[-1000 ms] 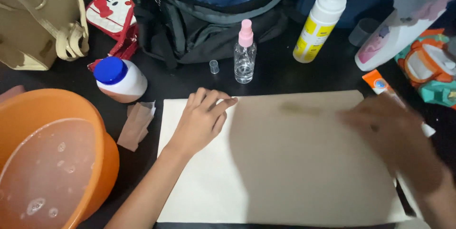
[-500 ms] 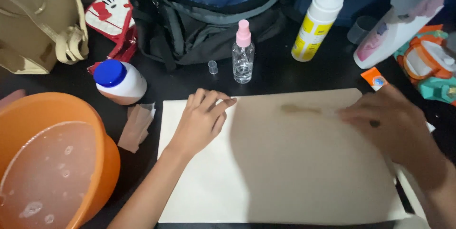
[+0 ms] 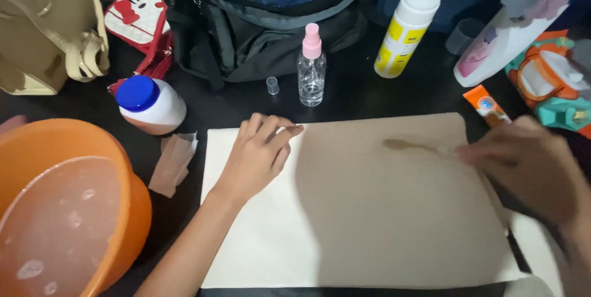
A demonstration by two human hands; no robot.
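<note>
A large pale beige sheet [image 3: 369, 229] lies flat on the dark table. My left hand [image 3: 258, 155] rests palm down on its upper left part, fingers stretched out, holding nothing. My right hand [image 3: 529, 168] is blurred over the sheet's right edge. Its fingertips are at the right end of a brown smear [image 3: 409, 145] on the sheet. Something small and pale shows at those fingertips, but I cannot tell what it is or whether the hand grips it.
An orange basin of soapy water [image 3: 61, 211] sits at the left. Beyond the sheet stand a small clear spray bottle with a pink top [image 3: 311, 69], its cap [image 3: 272, 85], a white pump bottle [image 3: 406, 26], a blue-lidded jar [image 3: 151, 103] and bags [image 3: 265, 20]. A brown cloth scrap [image 3: 173, 161] lies beside the sheet.
My right hand has shifted slightly right along the brown smear, and is blurred with motion. My left hand has stayed where it was on the sheet.
</note>
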